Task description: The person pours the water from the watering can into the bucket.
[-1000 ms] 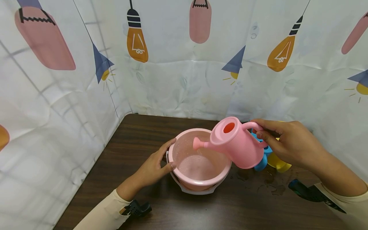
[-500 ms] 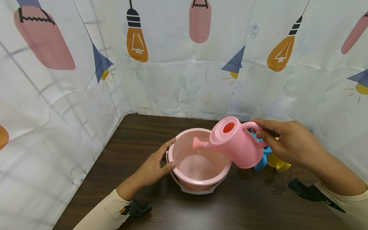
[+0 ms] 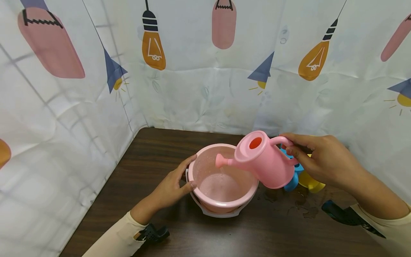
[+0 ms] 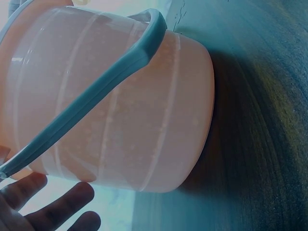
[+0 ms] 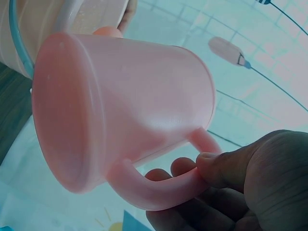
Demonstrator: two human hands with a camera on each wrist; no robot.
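A pink watering can (image 3: 264, 160) is tilted over a pale pink bucket (image 3: 223, 204) in the head view. Its flared spout hangs above the bucket's inside, with faint thin streams of water below it. My right hand (image 3: 332, 160) grips the can's looped handle; the right wrist view shows the thumb and fingers of that hand (image 5: 231, 178) around it. My left hand (image 3: 171, 185) rests at the bucket's left rim, thumb and forefinger spread along it. In the left wrist view, other fingers (image 4: 62, 204) are extended beside the bucket wall, near its handle (image 4: 91, 98).
Behind the can stand a blue object (image 3: 291, 182) and a yellow object (image 3: 309, 182), both partly hidden. Small water puddles (image 3: 309, 212) lie on the dark wooden table (image 3: 154, 150). A printed white curtain (image 3: 192, 92) closes off the back and left sides.
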